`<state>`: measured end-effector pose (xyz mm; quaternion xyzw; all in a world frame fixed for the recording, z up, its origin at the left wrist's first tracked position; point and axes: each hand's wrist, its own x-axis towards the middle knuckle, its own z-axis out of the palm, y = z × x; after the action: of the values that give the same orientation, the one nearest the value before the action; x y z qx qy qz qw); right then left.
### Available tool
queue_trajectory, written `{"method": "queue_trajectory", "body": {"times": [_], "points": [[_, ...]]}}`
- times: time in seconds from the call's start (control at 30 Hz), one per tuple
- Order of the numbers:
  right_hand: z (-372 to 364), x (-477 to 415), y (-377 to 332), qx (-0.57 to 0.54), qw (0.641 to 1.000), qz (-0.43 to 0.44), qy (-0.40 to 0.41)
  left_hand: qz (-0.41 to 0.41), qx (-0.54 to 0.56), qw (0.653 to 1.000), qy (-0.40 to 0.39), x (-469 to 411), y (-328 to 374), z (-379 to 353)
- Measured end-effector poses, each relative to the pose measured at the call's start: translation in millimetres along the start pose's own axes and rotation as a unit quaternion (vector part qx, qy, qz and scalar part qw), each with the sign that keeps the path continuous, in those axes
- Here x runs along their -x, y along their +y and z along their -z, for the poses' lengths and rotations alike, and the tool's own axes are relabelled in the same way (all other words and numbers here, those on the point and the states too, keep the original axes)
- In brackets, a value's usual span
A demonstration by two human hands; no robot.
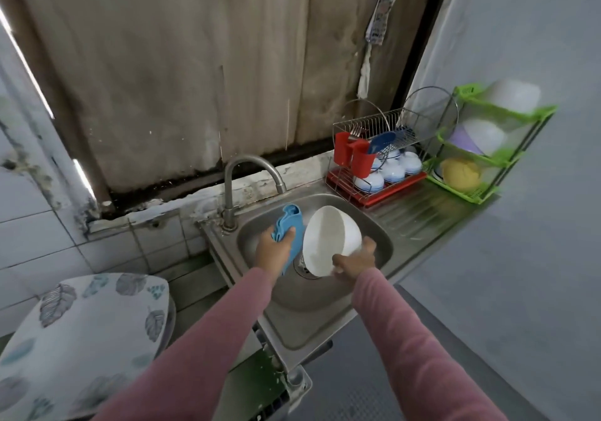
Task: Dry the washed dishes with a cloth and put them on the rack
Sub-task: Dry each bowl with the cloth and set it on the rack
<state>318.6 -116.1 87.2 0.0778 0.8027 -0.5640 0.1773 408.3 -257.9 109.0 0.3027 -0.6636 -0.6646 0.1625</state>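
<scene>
the left hand [272, 247] grips a blue cloth [289, 225]; the right hand [356, 259] holds a white bowl [328, 242] by its rim, tilted over the sink [374, 225]. beyond, on the surface [432, 206], the rack [380, 151] holds upturned bowls.

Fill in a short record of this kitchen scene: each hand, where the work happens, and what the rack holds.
left hand: grips a folded blue cloth
right hand: holds a white bowl, tilted, inside showing
place: above the steel sink, beside the tap
rack: upturned blue-and-white bowls on the lower tier, red cutlery holders in front
stage: bowl not yet on the rack
</scene>
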Motion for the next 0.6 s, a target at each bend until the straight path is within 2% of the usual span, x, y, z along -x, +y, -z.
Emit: {"method": "queue_trajectory", "body": {"times": [0.17, 0.47, 0.6], "points": [[-1.8, -14.8, 4.2, 0.12, 0.99, 0.07, 0.009, 0.012, -0.014, 1.0, 0.014, -10.3, -4.0, -7.9], [-1.3, -12.7, 5.4, 0.158, 0.963, 0.218, 0.011, -0.007, -0.025, 0.999, 0.03, -19.1, -8.1, -1.1], [-12.9, -4.9, 12.9, 0.177, 0.934, 0.302, 0.072, -0.006, -0.014, 1.0, 0.022, -14.7, -12.5, 7.6]]}}
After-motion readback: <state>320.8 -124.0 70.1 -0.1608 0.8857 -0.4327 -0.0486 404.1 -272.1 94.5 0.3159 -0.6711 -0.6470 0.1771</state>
